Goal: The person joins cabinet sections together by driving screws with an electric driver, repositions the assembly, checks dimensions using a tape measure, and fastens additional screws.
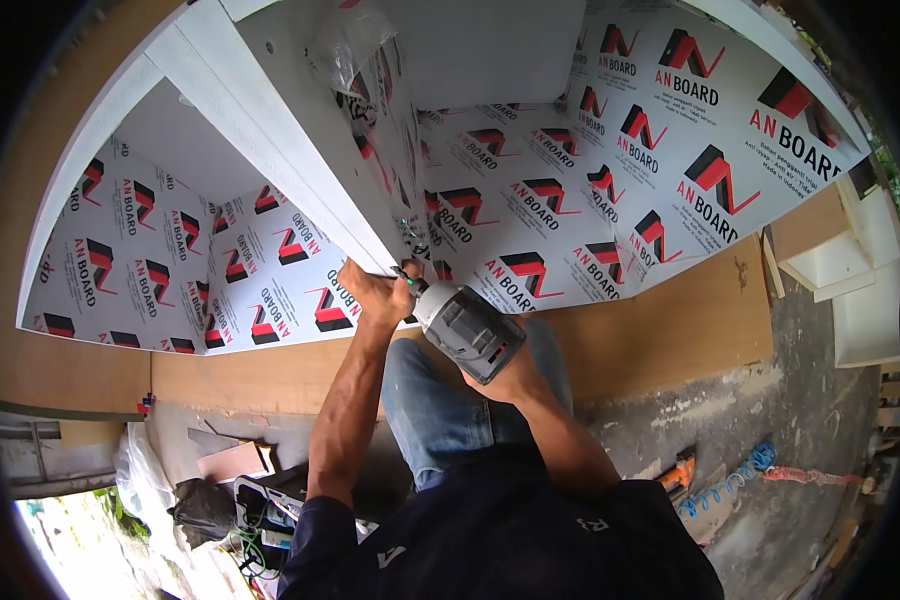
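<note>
My right hand (511, 375) is wrapped round a grey and black cordless drill (468, 335), largely hidden behind its body. The drill's nose points up and left at the lower end of a white divider panel (288, 135). There my left hand (372, 292) straddles the panel's edge, its fingers closed beside the drill's tip. Whether a screw is between those fingers is too small to tell. The panel stands inside a white cabinet (80, 165), whose inner faces are lined with printed "AN BOARD" film (610, 215).
A brown wooden board (670, 340) lies under the cabinet. On the concrete floor to the right are an orange tool (678, 470) and a coiled blue hose (730, 480). A black bag (203, 508) and cables are at lower left. White box pieces (860, 270) stand at far right.
</note>
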`<state>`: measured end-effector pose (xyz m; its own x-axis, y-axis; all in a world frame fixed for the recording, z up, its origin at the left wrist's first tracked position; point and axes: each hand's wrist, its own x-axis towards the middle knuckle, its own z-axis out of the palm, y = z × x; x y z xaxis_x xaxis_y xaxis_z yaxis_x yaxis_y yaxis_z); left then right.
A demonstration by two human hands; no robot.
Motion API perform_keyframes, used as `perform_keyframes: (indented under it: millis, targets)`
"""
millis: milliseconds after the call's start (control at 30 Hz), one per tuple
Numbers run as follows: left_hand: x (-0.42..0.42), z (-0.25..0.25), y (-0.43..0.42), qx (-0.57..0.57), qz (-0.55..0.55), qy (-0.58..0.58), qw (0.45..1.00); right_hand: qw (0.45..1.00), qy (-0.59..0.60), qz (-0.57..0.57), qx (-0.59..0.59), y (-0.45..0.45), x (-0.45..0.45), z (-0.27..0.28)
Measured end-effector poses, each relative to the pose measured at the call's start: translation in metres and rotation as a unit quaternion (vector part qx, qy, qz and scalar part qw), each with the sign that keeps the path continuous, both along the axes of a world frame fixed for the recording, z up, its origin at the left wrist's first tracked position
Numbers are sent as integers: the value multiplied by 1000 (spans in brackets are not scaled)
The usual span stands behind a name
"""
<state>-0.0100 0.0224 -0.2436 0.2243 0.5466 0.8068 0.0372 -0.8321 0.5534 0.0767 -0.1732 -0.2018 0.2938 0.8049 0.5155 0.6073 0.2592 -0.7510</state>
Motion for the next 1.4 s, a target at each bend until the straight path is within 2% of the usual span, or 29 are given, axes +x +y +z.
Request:
perform_keyframes:
  millis: [67, 167, 267, 400, 433, 467, 533, 567, 633, 667, 733, 767, 933, 1000, 1100, 1200, 1233, 1267, 1300, 1333, 1367, 1400]
  targets:
    - [1, -1, 2, 7, -10, -5, 1000, 1000, -6, 1, -1, 1, 2, -3]
    - [1, -6, 4, 5, -19, -4, 1000, 995, -82, -23, -45, -1, 3, -6]
    - [0, 1, 0, -9, -20, 7, 1000, 997, 16, 6, -80, 1, 2, -7]
    - [-11, 18, -3, 22, -19, 68, 997, 999, -8, -14, -50, -7, 4, -2]
    - [-21, 13, 3, 46, -74, 61, 994, 999, -5, -16, -45, -14, 6, -3]
    - [-25, 15, 0, 48, -74, 60, 994, 999, -1, -18, -39, -22, 8, -3]
    - [-33, 16, -10, -60, -102, 60, 991, 993, -92, -29, -70, -49, 16, -18]
    - [-34, 13, -12, -61, -93, 78, 991, 989, -121, -31, -83, -62, 19, -27]
    - [-33, 12, -18, -67, -70, 83, 992, 989, -50, -94, -98, -78, 21, -47]
    - [-31, 14, -21, -64, -47, 88, 993, 989, -50, -94, -101, -83, 22, -44]
    - [-28, 20, -26, -52, -41, 78, 995, 993, 33, -96, -66, -94, 23, -33]
    - [-27, 26, -30, -70, -28, 88, 993, 990, 44, -96, -91, -101, 22, -40]
    - [-29, 35, -37, -72, 27, 143, 987, 986, 48, -97, -128, -112, 17, -40]
    - [-32, 40, -35, -72, 14, 163, 984, 985, 64, -100, -125, -113, 12, -39]
    - [-42, 47, -28, -82, -23, 210, 974, 986, 22, -98, -131, -118, 2, -38]
    - [-49, 52, -30, -220, -45, 119, 967, 985, 38, -98, -138, -130, -6, -35]
    - [-48, 49, -39, -258, -36, 24, 965, 987, 49, -92, -123, -138, -7, -35]
    - [-49, 42, -47, -314, -2, -45, 948, 988, 53, -89, -116, -146, -9, -35]
    - [-54, 27, -53, -410, -2, -136, 902, 988, 58, -87, -110, -155, -10, -35]
    - [-60, 4, -58, -499, -2, -223, 838, 991, 26, -96, -95, -163, -9, -34]
    - [-71, -28, -59, -576, -56, -287, 763, 991, -6, -104, -81, -172, -9, -32]
    - [-71, -46, -68, -657, -32, -320, 682, 991, -8, -103, -82, -177, -7, -28]
